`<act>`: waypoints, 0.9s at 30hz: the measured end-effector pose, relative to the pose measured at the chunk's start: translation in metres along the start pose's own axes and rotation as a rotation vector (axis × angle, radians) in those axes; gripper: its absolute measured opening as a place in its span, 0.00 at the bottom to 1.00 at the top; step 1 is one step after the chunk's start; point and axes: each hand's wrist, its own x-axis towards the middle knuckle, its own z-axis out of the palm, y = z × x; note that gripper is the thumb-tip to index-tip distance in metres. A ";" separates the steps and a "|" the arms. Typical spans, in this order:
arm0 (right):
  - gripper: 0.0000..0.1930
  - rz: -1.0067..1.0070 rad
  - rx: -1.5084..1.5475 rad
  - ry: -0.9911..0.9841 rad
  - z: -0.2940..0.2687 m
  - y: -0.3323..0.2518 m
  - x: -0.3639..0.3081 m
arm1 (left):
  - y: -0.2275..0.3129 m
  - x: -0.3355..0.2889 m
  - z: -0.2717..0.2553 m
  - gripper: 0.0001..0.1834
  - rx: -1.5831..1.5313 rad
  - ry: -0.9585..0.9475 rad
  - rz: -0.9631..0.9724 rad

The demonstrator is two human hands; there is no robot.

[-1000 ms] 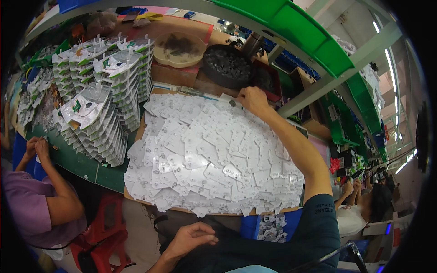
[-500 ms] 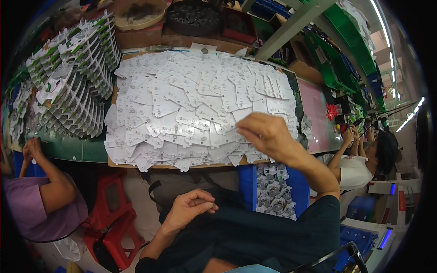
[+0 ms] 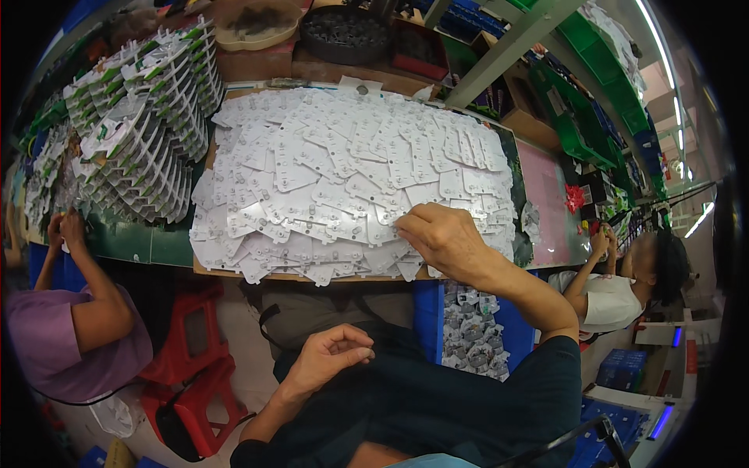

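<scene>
Many flat white plastic plates (image 3: pixel 343 183) lie overlapping in a broad layer on the bench. Small round posts or fittings dot their faces. My right hand (image 3: pixel 449 242) reaches over the near middle of this layer. Its thumb and forefinger are pinched together close above one plate, and whatever is between the fingertips is too small to make out. Held low over my lap, my left hand (image 3: pixel 331 359) has curled fingers with the thumb against them. Any small item at its fingertips cannot be identified.
Tall stacks of white-and-green parts (image 3: pixel 140 132) stand on the left. Behind are a beige tray (image 3: pixel 256 39), a dark round tray (image 3: pixel 347 51) and a red box (image 3: pixel 417 66). A blue bin (image 3: pixel 427 320) holds parts below the bench. Co-workers sit left (image 3: pixel 86 335) and right (image 3: pixel 605 300).
My right hand has lowered slightly toward the plates, its fingertips now nearer their surface. My left hand stays almost in place. The view has shifted a little.
</scene>
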 end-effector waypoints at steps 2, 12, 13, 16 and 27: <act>0.06 -0.011 0.010 -0.022 -0.003 -0.002 0.002 | 0.001 0.000 -0.001 0.08 -0.008 0.002 0.001; 0.06 0.023 0.141 0.135 -0.021 -0.024 0.006 | 0.032 0.016 0.003 0.12 -0.058 0.208 0.314; 0.07 0.073 0.280 0.081 -0.022 -0.031 0.005 | 0.036 0.020 0.004 0.14 -0.064 0.240 0.347; 0.10 0.070 0.543 0.002 -0.010 -0.046 -0.003 | 0.049 0.032 0.010 0.15 -0.047 0.253 0.443; 0.13 0.444 1.327 -0.360 0.021 -0.059 -0.005 | 0.056 0.035 0.013 0.16 -0.010 0.298 0.492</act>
